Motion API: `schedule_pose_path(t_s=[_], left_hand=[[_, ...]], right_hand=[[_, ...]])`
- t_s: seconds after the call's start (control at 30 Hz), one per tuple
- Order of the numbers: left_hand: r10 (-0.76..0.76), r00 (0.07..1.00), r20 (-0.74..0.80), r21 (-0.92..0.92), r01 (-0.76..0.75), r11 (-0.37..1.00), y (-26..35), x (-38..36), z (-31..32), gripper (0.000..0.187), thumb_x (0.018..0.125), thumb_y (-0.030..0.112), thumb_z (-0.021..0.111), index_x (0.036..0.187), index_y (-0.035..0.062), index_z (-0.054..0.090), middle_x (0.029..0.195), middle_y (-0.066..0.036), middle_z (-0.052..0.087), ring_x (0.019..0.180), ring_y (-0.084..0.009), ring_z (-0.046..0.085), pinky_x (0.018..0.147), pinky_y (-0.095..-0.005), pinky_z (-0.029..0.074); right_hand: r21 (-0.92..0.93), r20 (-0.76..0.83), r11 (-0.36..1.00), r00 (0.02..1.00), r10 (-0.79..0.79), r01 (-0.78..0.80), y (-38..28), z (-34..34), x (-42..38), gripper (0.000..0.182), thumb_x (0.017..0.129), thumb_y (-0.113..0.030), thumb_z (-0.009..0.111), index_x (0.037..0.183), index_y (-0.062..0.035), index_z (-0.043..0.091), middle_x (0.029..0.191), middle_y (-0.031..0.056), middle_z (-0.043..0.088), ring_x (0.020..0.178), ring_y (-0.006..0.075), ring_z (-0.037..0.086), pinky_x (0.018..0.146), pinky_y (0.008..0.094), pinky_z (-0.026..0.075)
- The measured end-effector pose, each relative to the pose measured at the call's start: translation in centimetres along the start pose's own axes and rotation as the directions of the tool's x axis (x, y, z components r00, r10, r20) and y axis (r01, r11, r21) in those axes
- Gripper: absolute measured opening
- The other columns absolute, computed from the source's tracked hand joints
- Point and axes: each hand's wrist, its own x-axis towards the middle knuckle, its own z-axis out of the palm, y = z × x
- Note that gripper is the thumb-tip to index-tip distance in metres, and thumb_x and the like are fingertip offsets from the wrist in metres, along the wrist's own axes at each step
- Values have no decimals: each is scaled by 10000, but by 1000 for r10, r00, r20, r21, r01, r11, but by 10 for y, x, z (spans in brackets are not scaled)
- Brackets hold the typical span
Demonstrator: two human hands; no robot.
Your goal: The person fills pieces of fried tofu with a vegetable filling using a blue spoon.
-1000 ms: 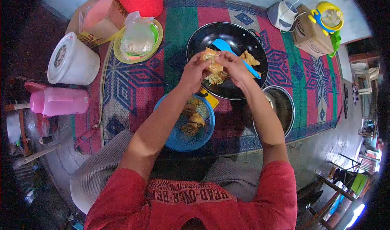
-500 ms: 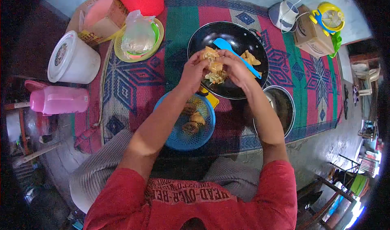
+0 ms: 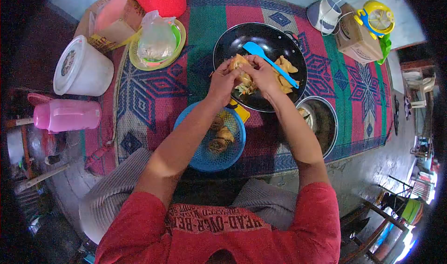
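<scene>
Over the black wok (image 3: 233, 36), my left hand (image 3: 222, 82) and my right hand (image 3: 261, 77) pinch a golden fried tofu pocket (image 3: 239, 61) between their fingertips. The fingers of both hands are closed and hide part of it. Shredded vegetable filling (image 3: 245, 89) shows in the wok, just under my hands. A light-blue spatula (image 3: 268, 61) lies slantwise in the wok, right of my right hand. More golden tofu pieces (image 3: 286, 65) are beside and under its blade. Below my wrists is a blue plastic basket (image 3: 188, 154) with brown fried pieces (image 3: 221, 140) in it.
A metal bowl (image 3: 329, 136) sits right of my right forearm. A yellow object (image 3: 242, 112) lies between wok and basket. At left are a pink thermos (image 3: 70, 115), a white bucket (image 3: 91, 70) and a yellow basket (image 3: 135, 54) with a plastic bag (image 3: 157, 38). Cardboard box (image 3: 356, 42) back right.
The tofu pocket, spread apart with filling showing before, is now pressed closer together. My right hand has moved slightly left, uncovering more tofu pieces in the wok.
</scene>
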Motion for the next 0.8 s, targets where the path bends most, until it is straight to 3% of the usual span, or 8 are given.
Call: schedule_pose_path(t_s=[0.13, 0.3, 0.43, 0.5, 0.57, 0.63, 0.7, 0.8], left_hand=[[13, 999, -36, 55, -11, 998, 9, -1, 3, 350, 763, 91, 540, 1101, 55, 456, 985, -53, 526, 853, -150, 542, 709, -270, 474], [17, 999, -41, 60, -14, 998, 6, 0, 2, 341, 752, 50, 526, 1088, 47, 466, 976, -58, 530, 847, -150, 545, 689, -262, 483], [-11, 998, -58, 11, 12, 1000, 12, -6, 6, 346, 755, 27, 525, 1096, 45, 471, 979, -53, 537, 842, -138, 546, 662, -231, 476], [-7, 998, -55, 69, 11, 998, 8, -1, 3, 344, 758, 35, 528, 1097, 49, 471, 976, -50, 538, 831, -135, 547, 652, -228, 472], [-20, 997, -74, 123, 29, 992, 5, 2, 1, 342, 761, 43, 531, 1098, 52, 472, 973, -47, 539, 820, -131, 548, 643, -225, 467], [-19, 1000, 1, 41, 19, 999, 9, 0, 5, 327, 773, 57, 522, 1097, 54, 475, 969, -47, 541, 799, -132, 550, 627, -222, 460], [-40, 998, -40, 83, 43, 996, 12, -3, 4, 314, 767, 78, 548, 1072, 63, 476, 956, -49, 540, 858, -146, 541, 692, -259, 469], [14, 997, -80, 44, -10, 999, 15, -8, 5, 333, 772, 71, 538, 1097, 77, 466, 962, -42, 539, 840, -140, 540, 707, -271, 468]], right_hand=[[235, 150, 967, 986, 66, -101, -12, -5, -6, 337, 726, -101, 623, 1037, -16, 526, 920, 68, 577, 831, 124, 537, 729, 233, 428], [-179, 74, 975, 990, -122, 133, -11, -2, -9, 375, 737, -87, 611, 1085, -4, 501, 999, 63, 560, 879, 122, 525, 771, 243, 418], [-133, 105, 980, 985, -137, 150, -4, -4, -5, 359, 739, -80, 600, 1077, -4, 507, 986, 61, 565, 874, 124, 529, 768, 237, 418], [243, 149, 957, 981, 126, -160, -4, -8, 2, 321, 743, -76, 590, 1051, -10, 526, 951, 61, 577, 855, 124, 533, 758, 236, 420], [-4, 52, 1000, 999, -13, 14, -6, -7, 0, 255, 757, -86, 580, 1000, -13, 557, 887, 50, 590, 790, 112, 538, 712, 246, 434], [-40, 19, 999, 1000, 19, -18, -5, -5, 0, 240, 758, -94, 584, 985, -19, 567, 847, 39, 594, 761, 107, 539, 696, 244, 437], [-54, 69, 998, 997, 44, -40, -12, -3, -4, 239, 774, -89, 566, 1007, -42, 546, 889, 15, 546, 817, 79, 490, 719, 218, 396], [-46, 210, 996, 975, -69, 80, -12, -4, -7, 451, 703, -188, 645, 1096, -41, 479, 988, 96, 549, 875, 172, 533, 759, 270, 424]])
